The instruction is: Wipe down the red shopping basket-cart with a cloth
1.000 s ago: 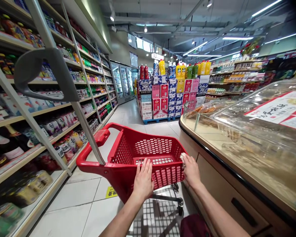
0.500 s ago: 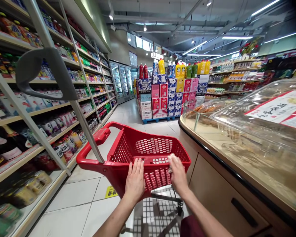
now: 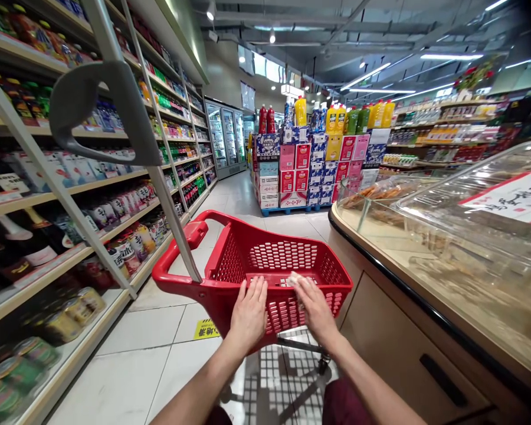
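Observation:
A red plastic shopping cart (image 3: 219,301) with a perforated basket stands sideways before me, and no goods show inside. My left hand (image 3: 249,313) lies open on the basket's near rim, its fingers outstretched. Beside it on the same rim, my right hand (image 3: 316,310) presses a crumpled white tissue (image 3: 294,279) against the edge. Part of the tissue is hidden beneath the fingers. At the left end is the cart's red handle (image 3: 168,277). Next to it rises a metal pole with a grey looped grip (image 3: 137,112).
Drink shelves (image 3: 84,189) line the left side. A counter (image 3: 425,295) with clear plastic food boxes (image 3: 473,206) borders the right. Ahead stand stacked drink cartons (image 3: 294,180) on a blue pallet, with glass-door fridges (image 3: 225,139) behind. A yellow floor sticker (image 3: 206,329) lies below the cart.
My right hand has slid left along the rim with the tissue, closer to my left hand. The left hand stays on the rim. My view has turned slightly left.

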`<state>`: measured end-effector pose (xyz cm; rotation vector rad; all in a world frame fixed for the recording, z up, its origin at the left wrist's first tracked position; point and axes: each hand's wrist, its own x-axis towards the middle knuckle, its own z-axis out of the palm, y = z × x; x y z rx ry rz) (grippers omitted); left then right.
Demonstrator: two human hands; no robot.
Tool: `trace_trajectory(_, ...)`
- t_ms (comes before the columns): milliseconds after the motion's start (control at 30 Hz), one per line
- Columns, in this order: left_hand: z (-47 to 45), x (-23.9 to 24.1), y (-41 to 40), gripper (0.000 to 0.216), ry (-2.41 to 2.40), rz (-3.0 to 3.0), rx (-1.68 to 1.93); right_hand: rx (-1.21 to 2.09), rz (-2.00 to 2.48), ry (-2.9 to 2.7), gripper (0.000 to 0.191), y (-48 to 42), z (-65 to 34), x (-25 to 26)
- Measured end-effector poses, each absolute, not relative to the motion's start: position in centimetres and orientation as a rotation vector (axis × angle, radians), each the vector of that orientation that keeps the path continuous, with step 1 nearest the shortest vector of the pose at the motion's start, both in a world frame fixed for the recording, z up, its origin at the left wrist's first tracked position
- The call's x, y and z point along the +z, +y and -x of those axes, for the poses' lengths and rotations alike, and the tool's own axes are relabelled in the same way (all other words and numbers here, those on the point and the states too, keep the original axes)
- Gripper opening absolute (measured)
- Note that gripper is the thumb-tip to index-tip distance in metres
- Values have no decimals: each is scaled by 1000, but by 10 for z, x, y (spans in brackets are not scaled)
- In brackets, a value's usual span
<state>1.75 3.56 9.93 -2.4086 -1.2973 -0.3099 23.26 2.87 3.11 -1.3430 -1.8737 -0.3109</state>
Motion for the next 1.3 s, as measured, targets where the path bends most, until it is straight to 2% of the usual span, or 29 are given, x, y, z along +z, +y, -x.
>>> trace_trajectory(167,-9,101,35,56,-1348,2332,-339,-335,1606,-1544,64,33,-255,26)
trace_trajectory(367,-8,102,35,57,-1326,2355,-323,-249,1302,-1880,64,28,-223,25)
trace_trajectory(567,-11,100,34,58,-1342,2362,-320,-307,1576,-1520,62,32,-243,31)
trace_trajectory(733,-14,102,32,58,-1324,2378,-312,-247,1266,-1907,62,34,-207,38)
trace_trajectory(933,-16,97,30,58,-1298,2369,-324,-303,1565,-1578,66,38,-239,33)
trace_trajectory(1133,-15,96,29,58,-1279,2389,-345,-273,1312,-1887,65,36,-223,36)
trace_trajectory(1300,-16,93,29,58,-1280,2374,-383,-306,1612,-1575,63,37,-246,34)
